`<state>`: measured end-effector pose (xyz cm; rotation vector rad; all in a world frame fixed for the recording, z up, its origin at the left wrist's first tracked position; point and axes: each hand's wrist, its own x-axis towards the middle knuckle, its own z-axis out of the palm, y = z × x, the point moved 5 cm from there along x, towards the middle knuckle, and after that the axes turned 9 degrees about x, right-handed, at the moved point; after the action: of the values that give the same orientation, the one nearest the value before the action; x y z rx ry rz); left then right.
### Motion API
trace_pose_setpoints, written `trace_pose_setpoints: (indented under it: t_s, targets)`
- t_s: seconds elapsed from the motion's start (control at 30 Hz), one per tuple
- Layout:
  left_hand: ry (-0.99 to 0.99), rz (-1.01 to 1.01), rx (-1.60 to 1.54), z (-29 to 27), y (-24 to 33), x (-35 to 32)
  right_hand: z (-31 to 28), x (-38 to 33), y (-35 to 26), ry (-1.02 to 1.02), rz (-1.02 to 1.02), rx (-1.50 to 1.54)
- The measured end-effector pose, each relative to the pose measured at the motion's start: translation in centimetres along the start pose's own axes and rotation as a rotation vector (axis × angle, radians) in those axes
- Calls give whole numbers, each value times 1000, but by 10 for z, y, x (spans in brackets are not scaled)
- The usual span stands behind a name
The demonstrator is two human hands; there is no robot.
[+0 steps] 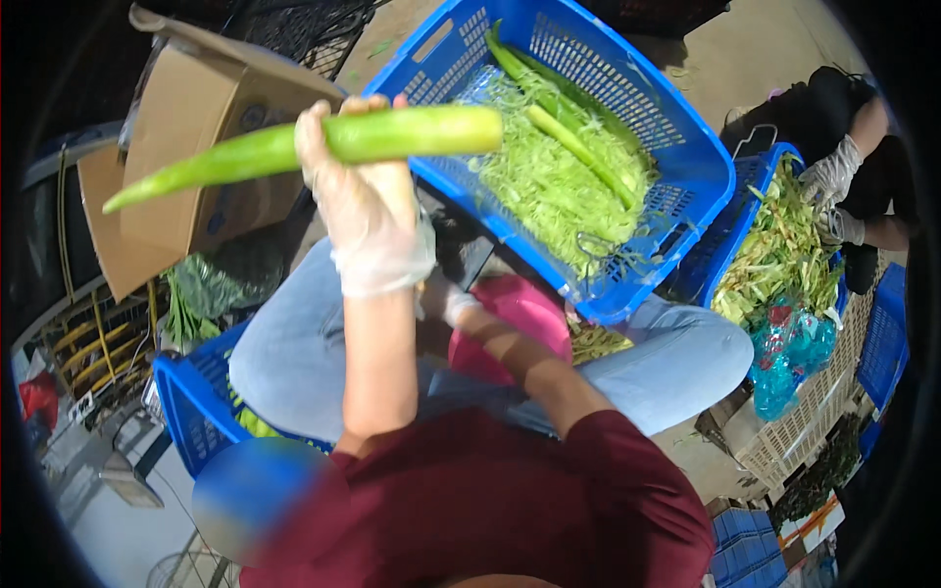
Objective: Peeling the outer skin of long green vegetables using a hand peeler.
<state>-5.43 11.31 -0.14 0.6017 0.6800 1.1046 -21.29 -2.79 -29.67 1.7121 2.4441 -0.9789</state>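
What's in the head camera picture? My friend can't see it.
A gloved left hand holds up a long green stalk. Ahead, a blue crate holds green shreds and more stalks; to the right, another person's gloved hands are beside leafy scraps.

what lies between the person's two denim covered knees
In the head view, left to right: the left forearm, the pink basin partly hidden by the right forearm, then pale scraps.

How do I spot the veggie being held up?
Find the big blue basket at the top. Left of it, the raised, gloved left hand grips a long green stalk. Unlike the stalks inside the basket, it's held up, tapering leftward.
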Motion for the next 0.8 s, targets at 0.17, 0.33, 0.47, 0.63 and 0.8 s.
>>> trace_pose_setpoints:
  t_s: [0.17, 0.33, 0.47, 0.63, 0.8]
  targets:
    - [14, -68, 37, 1, -25, -1, 12, 2, 8, -22, 328, 396]
    - [21, -119, 102, -3, -51, 3, 3, -8, 15, -56, 401, 434]
    - [36, -182, 65, -10, -62, 2, -5, -11, 20, -60, 426, 424]
    - [23, -204, 16, -6, -64, -3, -34, -55, 11, 24, 401, 386]
    - [47, -221, -97, 2, -56, -5, -101, -163, -1, 518, 219, 536]
